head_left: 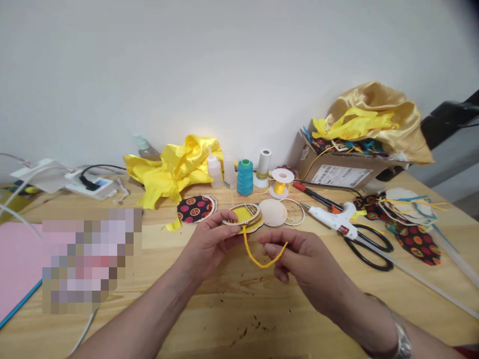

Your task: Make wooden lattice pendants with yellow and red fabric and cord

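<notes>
Holding oval pc. [245,214] w/ L fingers [224,231], yellow cord [247,245] w/ R fingers [281,235] — wood tbl. [209,319] below, pale wall [239,65] behind.

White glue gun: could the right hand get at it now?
Probably yes: the white glue gun lies just beyond the right hand, bare tabletop between, though its grip is on the yellow cord.

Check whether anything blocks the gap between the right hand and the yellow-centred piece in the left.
Nothing visible blocks it. The yellow braided cord loops down from the yellow-centred piece and up to the right hand; the pale disc lies farther back.
</notes>
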`<state>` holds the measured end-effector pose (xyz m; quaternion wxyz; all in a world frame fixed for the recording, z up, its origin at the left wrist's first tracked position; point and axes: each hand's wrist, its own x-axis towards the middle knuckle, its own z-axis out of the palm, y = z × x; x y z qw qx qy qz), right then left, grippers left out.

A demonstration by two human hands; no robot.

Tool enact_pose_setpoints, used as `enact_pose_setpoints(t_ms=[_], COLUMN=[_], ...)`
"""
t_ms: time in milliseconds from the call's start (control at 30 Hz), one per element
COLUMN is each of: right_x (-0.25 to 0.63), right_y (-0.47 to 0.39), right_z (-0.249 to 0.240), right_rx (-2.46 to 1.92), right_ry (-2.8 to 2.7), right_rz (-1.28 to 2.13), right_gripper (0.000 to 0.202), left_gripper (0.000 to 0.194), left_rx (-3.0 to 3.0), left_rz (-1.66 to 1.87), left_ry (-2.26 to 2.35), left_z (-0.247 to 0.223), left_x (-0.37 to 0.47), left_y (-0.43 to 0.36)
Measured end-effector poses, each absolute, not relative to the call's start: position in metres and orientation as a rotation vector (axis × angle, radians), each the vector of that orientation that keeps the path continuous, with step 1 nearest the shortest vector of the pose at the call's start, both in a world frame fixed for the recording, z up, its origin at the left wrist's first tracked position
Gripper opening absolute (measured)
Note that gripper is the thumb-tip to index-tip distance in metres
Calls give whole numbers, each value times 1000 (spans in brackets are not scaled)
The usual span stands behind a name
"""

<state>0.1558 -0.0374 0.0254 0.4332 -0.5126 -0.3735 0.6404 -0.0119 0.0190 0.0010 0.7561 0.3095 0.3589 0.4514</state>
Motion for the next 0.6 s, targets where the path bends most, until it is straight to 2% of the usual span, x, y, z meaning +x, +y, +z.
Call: enact_pose_setpoints(t_ms=[333,400,533,600], right_x=[151,150,148,148], right_y=[-25,-25,-22,-22], right_z=[21,23,26,24], right_rx=[-906,-924,-924,-935], right_ry=[-833,-917,-1066,-1080], right_rz=[1766,1735,1591,1533], right_gripper=[29,26,3,7], left_gripper=[15,15,15,16], left_rx=[567,567,571,571], left_rz=[995,1000,1007,1015], left_ry=[762,757,741,753], left_z=[-3,-4,-5,-5], left_x=[-13,-13,-12,-12], left_y=[22,23,24,24])
